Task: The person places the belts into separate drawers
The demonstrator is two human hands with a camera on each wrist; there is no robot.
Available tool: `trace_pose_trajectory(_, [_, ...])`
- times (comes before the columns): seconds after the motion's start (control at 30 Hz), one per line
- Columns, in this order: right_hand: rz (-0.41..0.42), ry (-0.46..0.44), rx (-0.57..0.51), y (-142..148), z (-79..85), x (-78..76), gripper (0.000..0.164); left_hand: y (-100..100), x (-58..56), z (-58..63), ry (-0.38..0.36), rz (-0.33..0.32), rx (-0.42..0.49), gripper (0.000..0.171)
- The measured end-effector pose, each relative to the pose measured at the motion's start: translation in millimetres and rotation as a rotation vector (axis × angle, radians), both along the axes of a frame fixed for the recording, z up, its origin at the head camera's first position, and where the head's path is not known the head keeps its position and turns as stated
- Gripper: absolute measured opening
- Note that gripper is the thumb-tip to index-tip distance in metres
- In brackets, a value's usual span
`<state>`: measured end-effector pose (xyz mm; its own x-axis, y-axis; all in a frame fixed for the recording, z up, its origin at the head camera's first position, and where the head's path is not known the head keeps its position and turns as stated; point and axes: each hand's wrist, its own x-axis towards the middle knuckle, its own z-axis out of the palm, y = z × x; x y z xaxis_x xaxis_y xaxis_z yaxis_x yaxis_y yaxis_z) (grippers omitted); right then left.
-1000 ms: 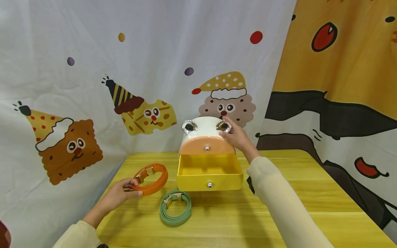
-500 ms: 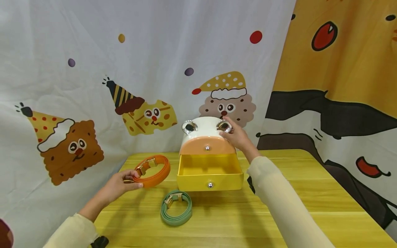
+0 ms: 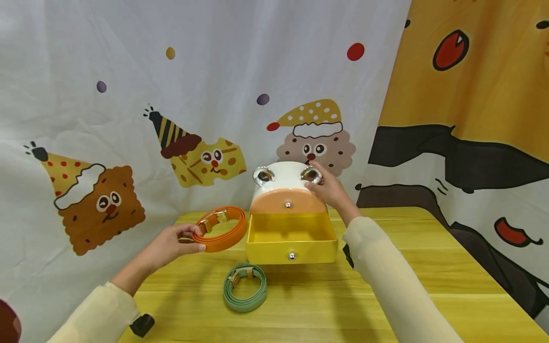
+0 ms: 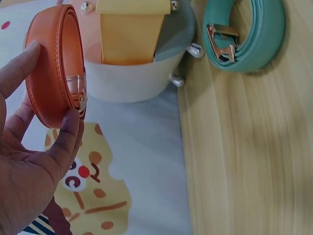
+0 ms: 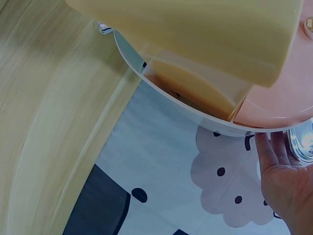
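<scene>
Yellow drawer (image 3: 274, 253), pulled out from a white box (image 3: 286, 175) with two chrome eyes; floor and inner walls show, one round knob (image 3: 292, 256) on its front. Peach drawer (image 3: 274, 202) above it sits pushed in, contents hidden. Wrist views show a grey-green section (image 4: 177, 43) under the yellow one.

Orange belt (image 3: 229, 239), coiled into a ring, gold buckle at its far side: held up above the desk (image 3: 394, 290), near the yellow drawer's left side, outside it (whether belt and drawer touch, cannot tell). Left hand (image 3: 171, 245) pinches the coil between thumb and fingers.

Right hand (image 3: 330, 189) grips the box's upper right corner round the chrome eye (image 3: 310, 175), thumb in front; fingertips touch the white shell in the right wrist view.

Green belt (image 3: 246, 304), likewise coiled with a gold buckle, lies on the desk in front of the box, toward the left. Behind everything, white cloth (image 3: 214, 81) printed with cartoon snacks in party hats.
</scene>
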<state>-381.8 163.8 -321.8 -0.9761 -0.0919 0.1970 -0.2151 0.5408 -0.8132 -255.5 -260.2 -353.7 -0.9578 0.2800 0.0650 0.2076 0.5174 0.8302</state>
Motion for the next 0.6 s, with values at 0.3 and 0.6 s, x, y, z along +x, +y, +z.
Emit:
trace_pose_trajectory(0.3, [0.007, 0.003, 0.003, -0.4, 0.1, 0.1, 0.069, 21.1, -2.9, 12.7, -0.028, -0.05, 0.027, 0.036])
trace_pose_trajectory(0.6, [0.017, 0.002, 0.001, 0.2, -0.7, 0.7, 0.07, 52.7, -14.2, 19.5, -0.008, -0.157, -0.008, 0.029])
